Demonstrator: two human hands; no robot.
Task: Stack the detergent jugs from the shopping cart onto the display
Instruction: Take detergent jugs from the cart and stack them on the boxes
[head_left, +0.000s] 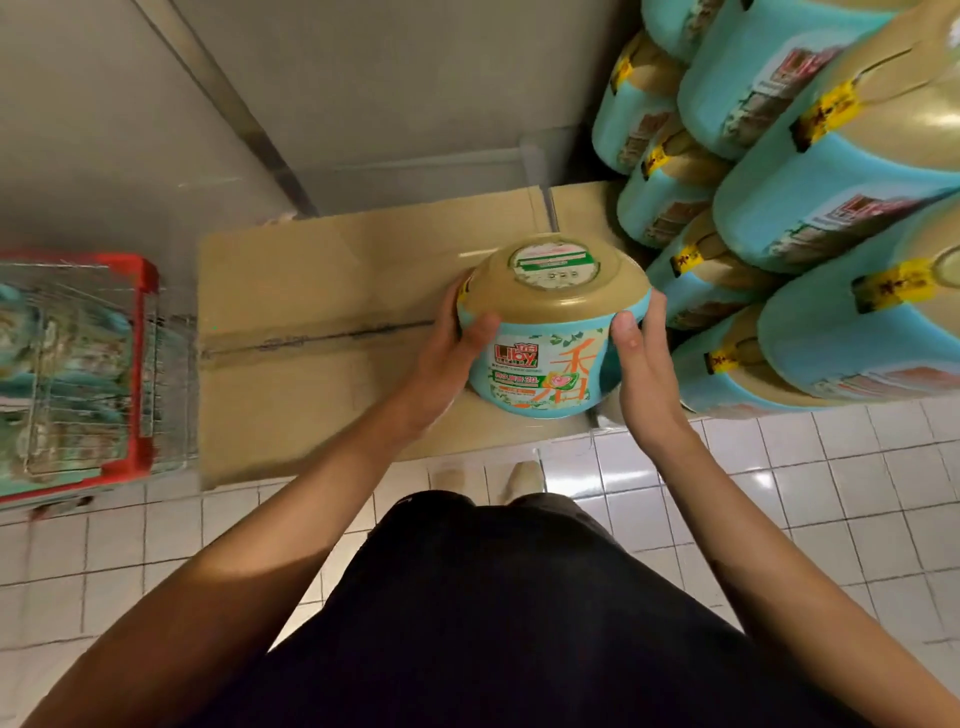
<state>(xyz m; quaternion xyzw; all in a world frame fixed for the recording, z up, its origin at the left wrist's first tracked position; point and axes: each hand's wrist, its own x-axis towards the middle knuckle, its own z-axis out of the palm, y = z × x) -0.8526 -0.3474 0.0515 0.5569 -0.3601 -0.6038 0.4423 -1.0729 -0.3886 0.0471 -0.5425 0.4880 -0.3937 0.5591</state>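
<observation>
Detergent jug (550, 332), teal with a tan lid, is upright with its label facing the person, low over the cardboard base (311, 291) near its front edge. Whether it already rests on the cardboard cannot be told. Left hand (457, 353) clamps the jug's left side and right hand (644, 364) its right side. Thumbs are on the front and fingers wrap behind, so the hands are apart by the jug's width. The two-sided grip is likely because the tub is wide and bulky, and no handle shows.

The jug is just beside the stacked jugs (831, 208) on the right, which are piled in several tiers. Judged step: setting it down at the stack's open left edge, label out, to extend the bottom row. Shopping cart (78, 364), red-framed, stands well apart at left with more teal packs blurred inside. Risk: knocking the neighbouring tier when it goes in.
</observation>
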